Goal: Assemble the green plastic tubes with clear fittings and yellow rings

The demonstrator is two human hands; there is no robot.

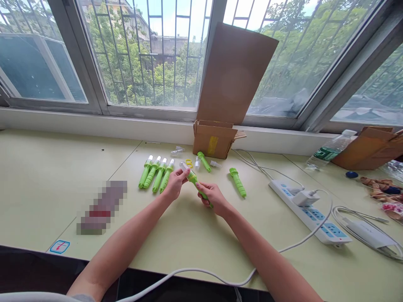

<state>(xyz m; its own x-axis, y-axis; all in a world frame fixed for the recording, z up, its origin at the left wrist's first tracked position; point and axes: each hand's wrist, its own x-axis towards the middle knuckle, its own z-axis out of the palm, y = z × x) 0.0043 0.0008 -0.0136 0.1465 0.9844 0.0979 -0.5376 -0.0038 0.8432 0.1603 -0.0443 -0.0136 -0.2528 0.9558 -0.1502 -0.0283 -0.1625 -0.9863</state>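
A green plastic stick with a clear cap (192, 178) is held slantwise above the table in both my hands. My left hand (175, 184) pinches it near the clear cap at its upper end. Lower down, my right hand (215, 199) wraps its fingers round the green handle. Just left of my left hand, several green sticks with clear caps (153, 173) lie in a row. Beyond my hands are a green handle without a cap (204, 162), a clear cap (197, 163) and yellow rings (189, 163). Another bare green handle (237, 183) lies to the right.
A small cardboard box (214, 140) stands against the window ledge. To the right, a white power strip (310, 214) and a loose white cable (302, 241) lie on the table. A water bottle (329, 150) is farther right. A blurred-out object (102, 208) lies left.
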